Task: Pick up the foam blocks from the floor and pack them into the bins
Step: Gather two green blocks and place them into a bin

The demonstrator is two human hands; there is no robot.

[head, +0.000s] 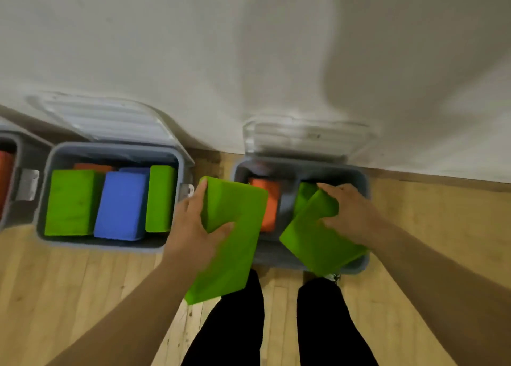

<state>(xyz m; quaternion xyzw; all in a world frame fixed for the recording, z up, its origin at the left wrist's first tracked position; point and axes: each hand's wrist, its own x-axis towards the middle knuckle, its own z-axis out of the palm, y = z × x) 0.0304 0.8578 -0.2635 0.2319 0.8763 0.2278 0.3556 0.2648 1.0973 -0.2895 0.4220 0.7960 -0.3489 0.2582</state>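
Observation:
My left hand (193, 224) grips a large green foam block (235, 244), held over the left edge of the right grey bin (276, 257). My right hand (351, 213) grips a second green block (312, 241), tilted over the bin's right half. Inside that bin lie an orange block (269, 199) and another green block (305, 195). The middle grey bin (49, 166) holds two green blocks (70, 202), a blue block (121, 205) and an orange block (92, 167) behind them.
A third bin (11, 144) with an orange block shows at the far left edge. Clear lids (105, 119) lean on the white wall behind the bins. My legs in black trousers (235, 329) stand on the wooden floor just before the right bin.

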